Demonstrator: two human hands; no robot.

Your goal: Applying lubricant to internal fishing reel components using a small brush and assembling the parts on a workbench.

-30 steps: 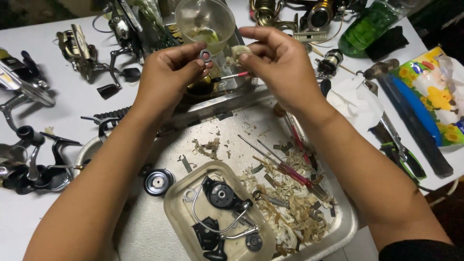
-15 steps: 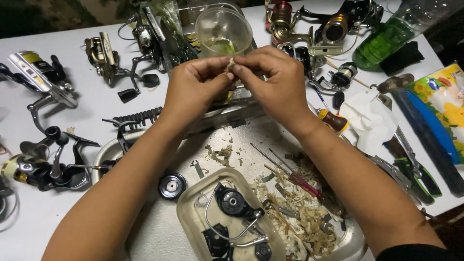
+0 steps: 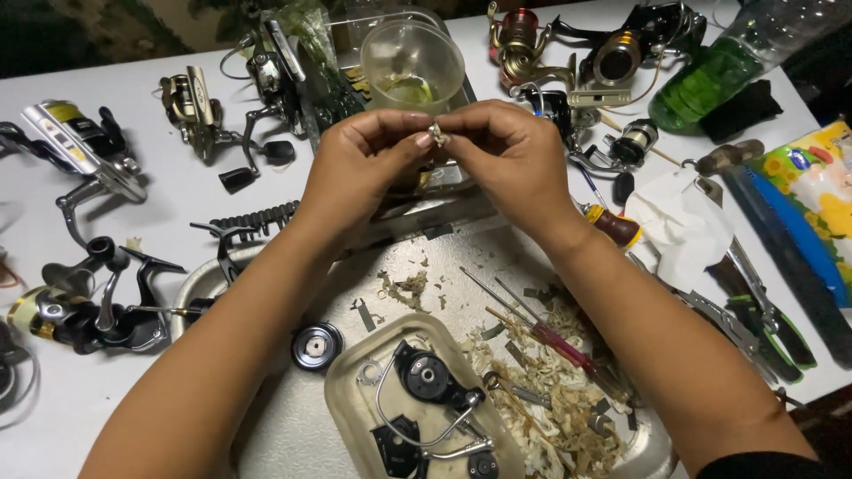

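Head view: both hands meet above the metal tray [image 3: 293, 426], left hand [image 3: 368, 160] and right hand [image 3: 506, 155] pinching one tiny pale part [image 3: 436, 133] between fingertips, just in front of the clear plastic cup [image 3: 413, 62]. Part mostly hidden by fingers, too small to tell shape or axis. Approx. 6 fishing reels round the table, some cut off at edges. 1 red-handled screwdriver [image 3: 559, 341] lies diagonal in shavings; 1 green bottle [image 3: 710, 80] top right.
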